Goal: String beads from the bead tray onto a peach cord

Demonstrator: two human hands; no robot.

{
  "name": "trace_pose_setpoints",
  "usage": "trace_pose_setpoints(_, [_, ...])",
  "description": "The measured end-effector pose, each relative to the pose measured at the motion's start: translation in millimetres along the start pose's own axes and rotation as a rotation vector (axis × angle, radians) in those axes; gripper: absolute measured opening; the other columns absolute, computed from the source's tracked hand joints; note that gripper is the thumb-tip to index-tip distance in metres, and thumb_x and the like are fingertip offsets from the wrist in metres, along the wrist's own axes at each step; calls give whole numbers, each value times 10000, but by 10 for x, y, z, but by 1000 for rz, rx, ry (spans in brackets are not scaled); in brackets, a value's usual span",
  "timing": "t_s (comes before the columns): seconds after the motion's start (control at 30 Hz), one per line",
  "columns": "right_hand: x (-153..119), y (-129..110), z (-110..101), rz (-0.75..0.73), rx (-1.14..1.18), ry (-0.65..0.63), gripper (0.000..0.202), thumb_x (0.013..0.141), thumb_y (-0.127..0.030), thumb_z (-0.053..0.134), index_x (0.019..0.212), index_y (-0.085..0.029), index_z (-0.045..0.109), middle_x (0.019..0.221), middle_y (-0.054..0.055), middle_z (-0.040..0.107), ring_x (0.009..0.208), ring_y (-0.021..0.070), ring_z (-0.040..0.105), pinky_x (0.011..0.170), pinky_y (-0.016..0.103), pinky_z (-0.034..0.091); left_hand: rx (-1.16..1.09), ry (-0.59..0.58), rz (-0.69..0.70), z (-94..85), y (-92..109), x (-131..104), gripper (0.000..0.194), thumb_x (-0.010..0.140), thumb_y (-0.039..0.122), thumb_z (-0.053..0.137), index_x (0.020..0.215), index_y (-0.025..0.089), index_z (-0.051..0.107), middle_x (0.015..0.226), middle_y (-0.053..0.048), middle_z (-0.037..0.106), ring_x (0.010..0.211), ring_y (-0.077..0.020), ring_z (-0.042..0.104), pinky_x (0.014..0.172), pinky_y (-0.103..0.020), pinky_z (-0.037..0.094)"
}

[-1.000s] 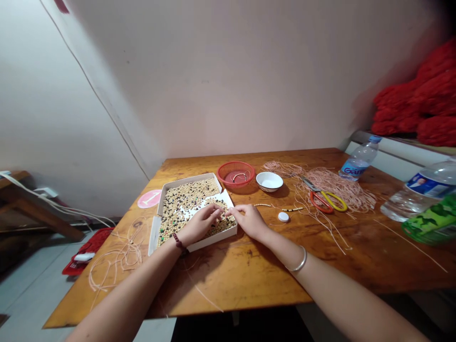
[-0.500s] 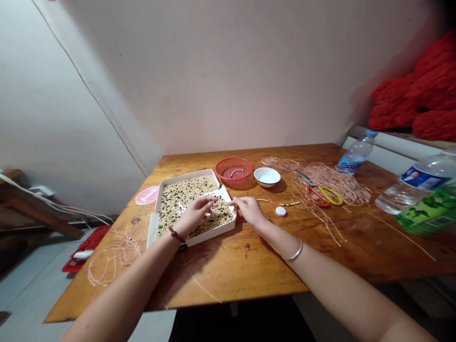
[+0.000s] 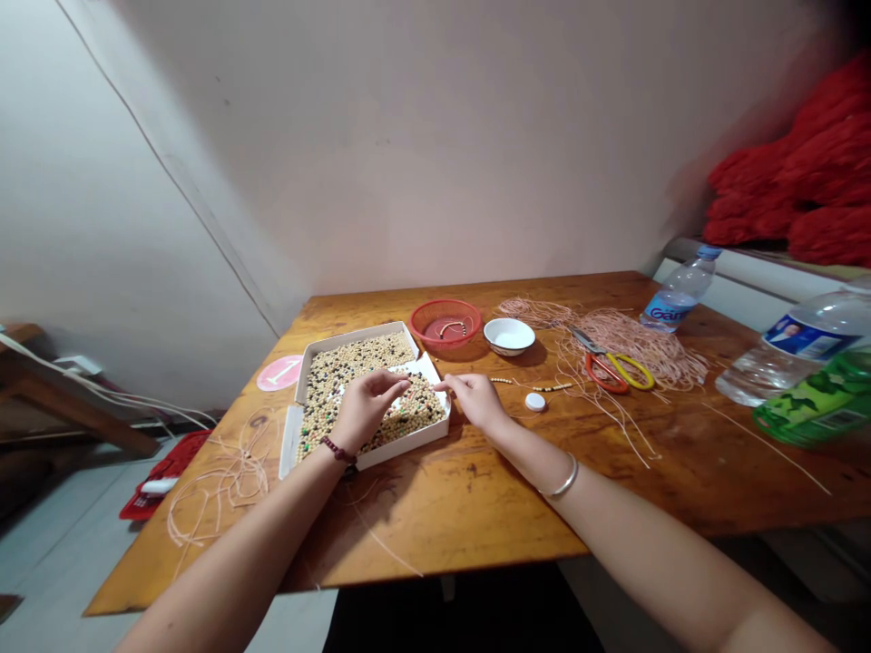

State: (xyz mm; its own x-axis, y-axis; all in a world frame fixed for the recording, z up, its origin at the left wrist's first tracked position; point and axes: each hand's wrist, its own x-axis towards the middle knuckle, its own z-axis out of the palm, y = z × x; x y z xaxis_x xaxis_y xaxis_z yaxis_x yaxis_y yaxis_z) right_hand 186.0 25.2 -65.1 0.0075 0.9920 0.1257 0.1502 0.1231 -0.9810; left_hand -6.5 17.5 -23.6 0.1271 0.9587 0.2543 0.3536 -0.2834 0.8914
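My left hand point(image 3: 367, 406) is over the white cardboard tray point(image 3: 401, 446), thumb and forefinger brought together; anything between the tips is too small to make out. Loose beads point(image 3: 360, 356), mostly cream with black and a few green ones, fill the tray. At the tray's right edge, my right hand point(image 3: 476, 399) is closed in a pinch, its fingertips pointing left towards the other hand. A beaded cord point(image 3: 552, 388) with cream and black beads trails out to the right from behind this hand, which appears to grip its end.
Behind the tray stand a red basket point(image 3: 445, 325) holding a beaded string and a white bowl point(image 3: 509, 336). Scissors point(image 3: 612, 365) lie by a heap of pink cords point(image 3: 653, 340). A white cap point(image 3: 534, 402) sits nearer. Bottles point(image 3: 680, 290) stand at right; loose cords point(image 3: 224, 481) lie left.
My left hand has shifted slightly left and up, and its fingers look rounder and closer together at the tips. My right hand stays almost in place.
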Motion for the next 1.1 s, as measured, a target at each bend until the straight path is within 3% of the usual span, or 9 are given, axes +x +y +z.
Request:
trace_pose_setpoints(0.1, [-4,-3,1,1,2,8,316,782,-371,509,731,-181,756,748,50,727,734,190,643,709,277,458,-38,50,27,0,20,4,303,675,434,738,690,148,641,771,-82,713,672,-172,650,568,-249,497])
trace_pose_setpoints(0.2, [-2,-9,2,3,17,9,308,772,-370,512,674,-182,735,717,48,717,724,191,637,712,283,453,4,54,81,-1,51,-2,291,749,440,673,763,149,675,811,-86,706,704,-172,644,580,-250,504])
trace_pose_setpoints(0.43, [-49,-183,-35,-122,124,77,356,793,-410,486,527,-183,555,617,31,620,692,173,586,755,297,433,57,-36,265,1,130,-83,219,836,379,594,818,170,659,878,-74,654,791,-170,608,557,-226,486])
trace_pose_setpoints(0.53, [-126,-315,-49,-162,277,-66,312,793,-438,528,646,-172,599,692,28,622,727,162,587,772,294,445,88,-99,367,3,173,-110,172,845,331,596,813,178,668,874,-74,621,818,-165,586,581,-226,484])
trace_pose_setpoints(0.63, [-209,-409,-44,11,502,-319,283,769,-459,596,817,-182,624,797,25,651,722,142,612,742,288,481,115,-149,428,8,200,-119,156,848,319,598,837,188,683,867,-69,598,797,-150,571,583,-222,483])
trace_pose_setpoints(0.73, [-257,-438,-29,172,564,-453,309,749,-461,643,900,-192,636,846,24,667,661,111,611,689,270,503,135,-135,441,15,205,-119,163,843,333,603,843,190,682,871,-66,593,785,-144,567,573,-214,479])
trace_pose_setpoints(0.87, [-262,-430,-16,150,549,-471,308,711,-428,692,878,-169,687,862,29,669,675,96,602,706,260,511,166,-119,429,18,190,-116,164,837,344,604,838,198,680,878,-63,593,792,-144,571,564,-206,473])
trace_pose_setpoints(1.1, [-253,-442,-38,151,454,-429,346,660,-431,727,836,-133,722,690,16,649,585,87,567,596,223,488,187,-124,380,20,187,-112,218,842,391,582,817,193,669,883,-72,612,807,-158,579,570,-217,482])
